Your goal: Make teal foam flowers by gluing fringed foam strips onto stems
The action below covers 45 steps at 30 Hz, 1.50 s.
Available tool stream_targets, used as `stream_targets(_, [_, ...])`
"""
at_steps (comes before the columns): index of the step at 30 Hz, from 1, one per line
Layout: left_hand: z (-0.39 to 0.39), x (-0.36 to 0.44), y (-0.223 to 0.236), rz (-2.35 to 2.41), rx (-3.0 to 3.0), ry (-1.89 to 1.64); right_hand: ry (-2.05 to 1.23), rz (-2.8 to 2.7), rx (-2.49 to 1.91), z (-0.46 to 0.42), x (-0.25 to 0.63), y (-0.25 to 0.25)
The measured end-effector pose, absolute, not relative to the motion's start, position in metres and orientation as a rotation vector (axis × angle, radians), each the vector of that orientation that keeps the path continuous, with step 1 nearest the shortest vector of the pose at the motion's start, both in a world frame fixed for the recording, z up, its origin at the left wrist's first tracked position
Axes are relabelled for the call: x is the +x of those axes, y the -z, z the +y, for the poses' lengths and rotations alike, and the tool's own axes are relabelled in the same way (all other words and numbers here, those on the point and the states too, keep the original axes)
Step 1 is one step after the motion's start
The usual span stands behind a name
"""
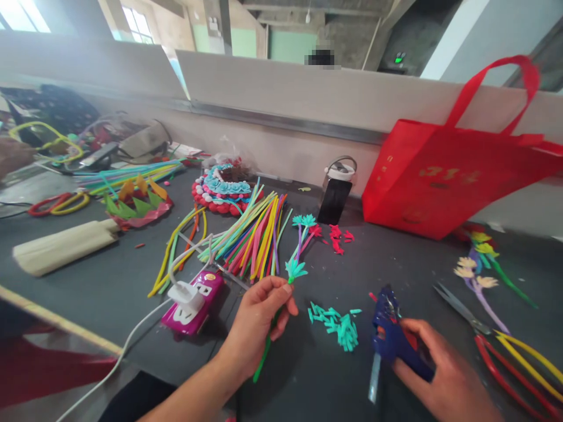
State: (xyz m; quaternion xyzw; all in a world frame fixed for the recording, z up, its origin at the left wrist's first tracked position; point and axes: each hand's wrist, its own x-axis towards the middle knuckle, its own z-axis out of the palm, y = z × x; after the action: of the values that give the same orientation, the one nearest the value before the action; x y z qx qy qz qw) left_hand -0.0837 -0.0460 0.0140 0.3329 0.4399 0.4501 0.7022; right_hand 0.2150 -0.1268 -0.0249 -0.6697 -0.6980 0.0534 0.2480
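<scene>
My left hand (268, 308) pinches the green stem of a pipe-cleaner flower (295, 269) with turquoise petals, holding it upright above the dark table. My right hand (433, 363) is wrapped round the handle of a dark blue hot glue gun (389, 334), from which a clear glue stick sticks out. Between the two hands lies a loose pile of cut turquoise pieces (345, 328). Just beyond the held flower are finished turquoise flowers (305, 221) and cut red pieces (336, 237). Scissors with red and yellow handles (484, 334) lie open to the right of my right hand.
Coloured pipe cleaners (259, 234) lie behind a purple power strip (193, 305) with a plugged-in white charger. A phone (334, 201) leans on a bottle (342, 170) near a red bag (448, 176). More flowers (477, 272) are at right. At far left shows another person's blurred hand (15, 157).
</scene>
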Motion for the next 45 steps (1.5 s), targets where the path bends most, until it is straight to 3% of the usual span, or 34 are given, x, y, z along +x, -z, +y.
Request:
stream_targets(8, [-0.045, -0.081, -0.009, 0.978, 0.778, -0.996, -0.068, -1.933, -1.995, -0.143, 0.252, 0.059])
stream_targets(18, [-0.045, -0.081, -0.008, 0.983, 0.794, -0.945, 0.153, -2.080, -1.863, -0.127, 0.239, 0.022])
stream_targets(29, [-0.048, -0.081, -0.007, 0.956, 0.805, -0.919, -0.150, -2.504, -1.827, -0.051, 0.178, 0.005])
stream_targets(36, [-0.049, -0.083, -0.012, 0.961, 0.791, -0.905, -0.372, -2.184, -1.590, -0.062, 0.165, -0.025])
stream_targets(45, [-0.050, -0.081, -0.008, 0.957, 0.794, -0.898, -0.313, -2.140, -1.159, -0.067, 0.115, -0.067])
